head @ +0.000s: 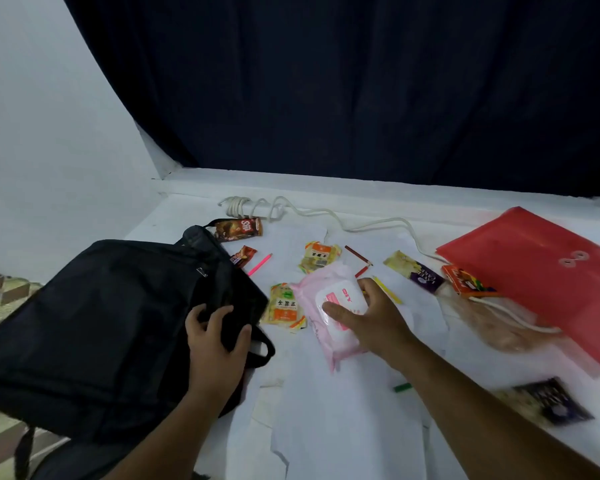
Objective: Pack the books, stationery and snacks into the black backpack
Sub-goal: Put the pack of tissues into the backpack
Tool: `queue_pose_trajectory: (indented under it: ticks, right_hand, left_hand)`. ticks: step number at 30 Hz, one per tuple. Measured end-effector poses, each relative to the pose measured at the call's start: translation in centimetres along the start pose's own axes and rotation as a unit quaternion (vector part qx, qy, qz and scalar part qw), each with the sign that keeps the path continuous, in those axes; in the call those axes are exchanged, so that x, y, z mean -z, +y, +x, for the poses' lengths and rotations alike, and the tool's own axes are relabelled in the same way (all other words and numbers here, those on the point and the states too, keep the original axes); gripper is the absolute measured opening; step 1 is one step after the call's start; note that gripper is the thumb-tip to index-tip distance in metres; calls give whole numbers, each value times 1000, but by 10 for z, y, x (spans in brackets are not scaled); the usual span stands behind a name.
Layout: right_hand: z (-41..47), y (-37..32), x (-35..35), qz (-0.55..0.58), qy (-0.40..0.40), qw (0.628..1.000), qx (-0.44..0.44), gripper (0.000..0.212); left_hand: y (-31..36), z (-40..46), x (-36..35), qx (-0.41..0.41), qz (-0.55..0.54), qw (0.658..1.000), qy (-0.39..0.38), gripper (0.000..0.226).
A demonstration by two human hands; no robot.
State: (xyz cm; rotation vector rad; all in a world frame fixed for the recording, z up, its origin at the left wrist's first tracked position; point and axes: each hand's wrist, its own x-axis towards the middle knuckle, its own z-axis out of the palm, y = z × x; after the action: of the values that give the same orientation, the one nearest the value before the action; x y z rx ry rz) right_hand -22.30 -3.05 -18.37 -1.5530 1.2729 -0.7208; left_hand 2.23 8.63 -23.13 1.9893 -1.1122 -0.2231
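The black backpack (pixel 94 327) lies on the left of the white worktop (pixel 326 427), its bottom edge cut off. The left hand (pixel 213 344) grips its top, fingers curled into the cloth. The right hand (pixel 371 317) holds a pink wipes pack (pixel 326 306), fingers wrapped around it. Snack packets (pixel 284 306), pencils (pixel 359 259) and a red folder (pixel 541 271) lie around. A blurry dark packet (pixel 551 400), maybe a snack, lies at the right.

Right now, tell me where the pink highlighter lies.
In the head view, the pink highlighter lies on the white table, just right of the black backpack, beside a small brown snack packet.
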Motion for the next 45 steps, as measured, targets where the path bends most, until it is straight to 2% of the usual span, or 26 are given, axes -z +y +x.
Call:
queue_pose_trajectory:
  ticks: [3,5,7,10,12,15,17,19,21,24,25,27,30,32,34,36,38,40,41,43,45]
  right_hand:
    - [-1,-11,-15,21,8,1000,1,48]
    - [0,-17,-27,25,15,1000,2,50]
    - [1,-23,-40,18,21,1000,5,63]
    - [3,-29,-62,20,23,1000,2,80]
    - [1,-39,-77,32,16,999,0,76]
    - [0,-49,-99,32,1,999,5,73]
    - [-1,-56,-114,37,-3,999,12,71]
    - [-2,-64,-130,40,-2,999,18,63]
    - [-2,-70,-144,37,1,999,26,57]
    - [-3,-76,-164,28,6,999,28,62]
    - [-3,-77,-171,24,7,999,28,63]
    - [-5,-78,-181,21,8,999,29,61]
    - [-7,-78,-192,12,5,999,32,56]
    - [-5,-79,-195,5,0,999,31,56]
    - [1,-83,-198,3,0,999,33,56]
    - [8,-88,-200,-8,1,999,38,55]
    - [14,-92,-201,-18,1,999,42,54]
    - [20,-93,-201,-21,2,999,42,54]
    - [23,-93,-201,-20,4,999,40,55]
    - [29,-91,-199,-17,9,999,35,55]
    - [34,-88,-197,-26,5,999,32,54]
  left_hand:
    - [0,9,16,58,-53,997,-9,3]
    - [-7,20,27,111,-87,990,-28,17]
    - [-11,32,41,158,-141,977,-36,21]
    - [-14,54,66,142,-164,976,22,15]
    - [-15,73,93,140,-180,972,62,16]
    - [-28,106,144,154,-187,969,46,38]
    - [-35,121,179,145,-154,977,23,42]
    - [-40,128,208,94,-40,995,-2,27]
    - [-46,131,224,31,69,996,-57,28]
    - [-64,134,225,8,176,973,-149,76]
    - [-74,135,222,13,198,965,-169,84]
    - [-84,134,215,14,245,954,-174,84]
    - [-88,123,204,-96,318,935,-124,77]
    - [-89,116,196,-138,299,929,-168,72]
    - [-86,111,189,-79,255,935,-233,65]
    - [-78,108,182,-1,224,947,-231,59]
    - [-66,103,172,41,221,944,-241,90]
    - [-60,98,160,56,272,922,-269,122]
    - [-61,97,155,58,299,913,-271,130]
    - [-65,96,150,50,315,914,-250,130]
    - [-68,97,151,21,291,929,-229,120]
